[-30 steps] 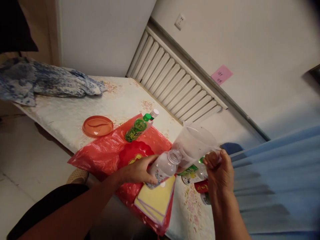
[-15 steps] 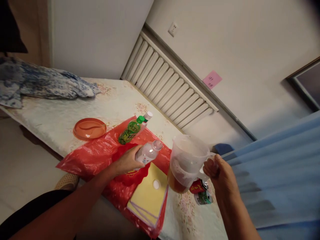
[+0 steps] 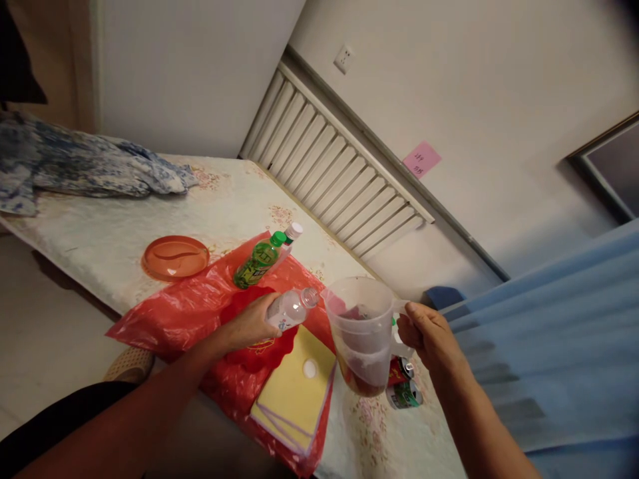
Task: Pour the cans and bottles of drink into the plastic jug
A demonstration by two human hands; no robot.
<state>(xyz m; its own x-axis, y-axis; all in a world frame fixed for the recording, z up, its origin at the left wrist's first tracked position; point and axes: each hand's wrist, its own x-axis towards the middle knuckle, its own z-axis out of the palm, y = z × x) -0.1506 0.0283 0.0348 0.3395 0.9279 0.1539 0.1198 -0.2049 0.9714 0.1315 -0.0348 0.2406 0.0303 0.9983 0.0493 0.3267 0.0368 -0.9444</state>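
Observation:
My left hand (image 3: 253, 323) is wrapped round a clear plastic bottle (image 3: 290, 309) with no cap, tilted so its mouth points right. My right hand (image 3: 428, 330) grips the handle of a translucent measuring jug (image 3: 360, 332) with some brown liquid low inside. The jug's spout is close beside the bottle's mouth; whether they touch I cannot tell. Below the bottle lies a red scalloped plate (image 3: 277, 352), partly hidden by my left hand. A folded yellow cloth (image 3: 294, 392) sits in front of it, with a white cap (image 3: 309, 368) on top.
On the red plastic sheet (image 3: 170, 313) stands a green-capped bottle (image 3: 258, 261), a white-capped bottle (image 3: 293, 233) behind it. An orange dish (image 3: 176, 258) lies to the left. Two cans, a red one (image 3: 400, 370) and a green one (image 3: 404, 394), are beyond the jug. A radiator (image 3: 334, 159) lines the wall.
The jug has moved left and slightly down, bringing its spout nearer the bottle's mouth, and it is tilted differently. My left hand and the bottle have barely shifted.

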